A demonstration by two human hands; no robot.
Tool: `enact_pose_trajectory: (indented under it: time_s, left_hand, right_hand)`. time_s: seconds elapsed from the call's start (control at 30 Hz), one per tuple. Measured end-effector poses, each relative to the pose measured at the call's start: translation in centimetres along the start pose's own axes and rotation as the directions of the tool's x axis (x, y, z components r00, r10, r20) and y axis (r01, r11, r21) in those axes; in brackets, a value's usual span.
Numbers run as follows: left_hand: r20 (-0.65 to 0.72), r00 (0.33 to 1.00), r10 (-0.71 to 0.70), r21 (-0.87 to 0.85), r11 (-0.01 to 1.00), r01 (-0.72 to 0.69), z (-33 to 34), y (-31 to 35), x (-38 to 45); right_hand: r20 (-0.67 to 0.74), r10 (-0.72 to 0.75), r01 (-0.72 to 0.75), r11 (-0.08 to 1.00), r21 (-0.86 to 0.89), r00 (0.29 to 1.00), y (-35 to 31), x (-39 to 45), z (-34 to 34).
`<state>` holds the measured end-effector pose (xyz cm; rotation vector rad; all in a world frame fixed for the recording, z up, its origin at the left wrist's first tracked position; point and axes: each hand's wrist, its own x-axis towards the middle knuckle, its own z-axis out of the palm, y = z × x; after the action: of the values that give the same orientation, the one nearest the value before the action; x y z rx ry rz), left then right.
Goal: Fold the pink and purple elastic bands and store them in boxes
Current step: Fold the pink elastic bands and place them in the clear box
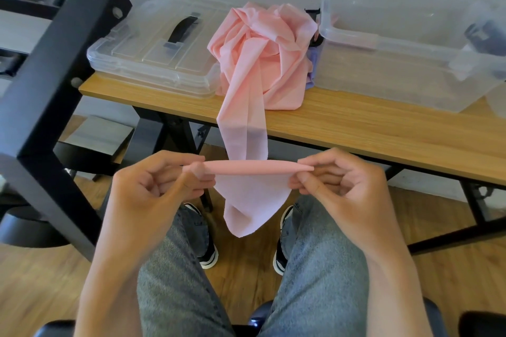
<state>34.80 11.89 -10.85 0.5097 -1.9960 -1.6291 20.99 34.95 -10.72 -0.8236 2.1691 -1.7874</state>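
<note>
Both hands — left hand (153,183), right hand (339,180) — pinch the thin, limp pink band (252,167) taut between them, its slack trailing toward twelve o'clock onto the table (356,123) — best held at the edges.

Bright even light, sharp, bowed edges
</note>
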Motion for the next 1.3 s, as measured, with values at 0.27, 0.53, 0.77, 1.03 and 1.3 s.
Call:
enact_pose_trajectory:
  time_s: [0.27, 0.53, 0.77, 1.03, 1.3]
  left_hand:
    - [0.037, 0.999, -0.031, 0.009, 0.999, 0.031, -0.11, -0.16, 0.01]
    - [0.031, 0.995, -0.093, 0.068, 0.994, 0.09, 0.17, -0.44, -0.05]
    - [0.031, 0.999, -0.035, 0.018, 0.999, 0.035, 0.0, -0.09, -0.22]
    - [0.025, 0.999, -0.04, 0.054, 0.998, 0.039, -0.11, 0.11, -0.22]
    - [0.077, 0.993, -0.085, 0.062, 0.995, 0.081, -0.14, -0.27, -0.17]
  right_hand:
    - [-0.014, 0.038, -0.038, 0.999, -0.008, 0.999, 0.13, 0.05, -0.31]
    - [0.037, 0.015, -0.005, 0.965, -0.262, 0.999, 0.49, 0.05, -0.01]
    - [0.0, -0.005, 0.005, 0.996, -0.089, 1.0, 0.27, -0.12, 0.08]
    - [-0.011, 0.007, -0.008, 0.998, -0.068, 1.0, 0.27, -0.05, -0.08]
    - [0.003, 0.014, -0.014, 0.982, -0.19, 1.0, 0.75, 0.06, -0.2]
